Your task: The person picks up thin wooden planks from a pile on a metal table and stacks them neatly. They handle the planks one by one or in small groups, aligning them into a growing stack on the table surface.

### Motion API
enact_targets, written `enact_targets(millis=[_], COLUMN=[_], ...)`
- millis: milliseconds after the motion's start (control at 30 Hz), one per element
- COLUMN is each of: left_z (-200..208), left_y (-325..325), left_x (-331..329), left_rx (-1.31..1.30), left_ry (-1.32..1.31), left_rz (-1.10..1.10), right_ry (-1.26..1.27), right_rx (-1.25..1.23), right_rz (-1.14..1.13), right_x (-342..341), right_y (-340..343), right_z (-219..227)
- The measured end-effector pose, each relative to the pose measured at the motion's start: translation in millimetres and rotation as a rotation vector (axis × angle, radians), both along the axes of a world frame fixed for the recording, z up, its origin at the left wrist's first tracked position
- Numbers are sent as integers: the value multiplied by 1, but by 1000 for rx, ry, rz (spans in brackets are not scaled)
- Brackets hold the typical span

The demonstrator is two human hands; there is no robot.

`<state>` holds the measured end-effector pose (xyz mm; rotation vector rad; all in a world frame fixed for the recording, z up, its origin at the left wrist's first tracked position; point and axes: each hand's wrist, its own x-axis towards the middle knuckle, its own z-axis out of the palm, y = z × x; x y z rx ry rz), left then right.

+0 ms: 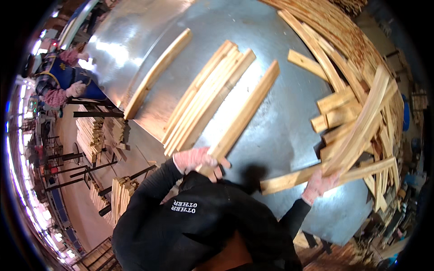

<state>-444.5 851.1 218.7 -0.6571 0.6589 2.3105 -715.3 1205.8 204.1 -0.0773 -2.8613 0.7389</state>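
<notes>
My left hand (196,161), in a pale pinkish knit glove, is closed round the near end of a single wooden board (246,116). That board slants up and away over the metal table. Just left of it lies a bundle of several boards (208,97) side by side. My right hand (320,185), gloved alike, grips the near end of a long wooden board (359,128) at the right-hand pile. Another board (289,179) passes crosswise beside that hand; whether the fingers touch it, I cannot tell.
Boards lie jumbled in a pile (337,113) on the right of the metal table (289,135). A lone board (156,74) rests farther left. A co-worker's gloved hands (76,89) are at the table's left edge. Stacked boards (90,137) sit on racks lower left.
</notes>
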Motion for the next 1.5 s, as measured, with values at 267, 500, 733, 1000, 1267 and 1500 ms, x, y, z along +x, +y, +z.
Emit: enact_targets(millis=[267, 500, 733, 1000, 1267, 1500], left_z=[108, 2, -42, 13, -59, -26], left_y=[-203, -481, -575, -307, 25, 40], left_x=[-25, -26, -141, -313, -212, -153], left_rx=[-1361, -2258, -2274, -998, -687, -488], left_ry=[100, -384, -274, 670, 675, 401], left_rz=[380, -479, 616, 272, -751, -476], right_ry=[-356, -449, -348, -232, -705, -576], right_rx=[218, 244, 317, -592, -1494, -1398], right_rz=[-228, -377, -398, -322, -186, -99], right_x=[38, 47, 75, 104, 113, 95], right_y=[-14, -46, -31, -117, -118, -47], right_z=[-89, -69, -123, -62, -35, -49])
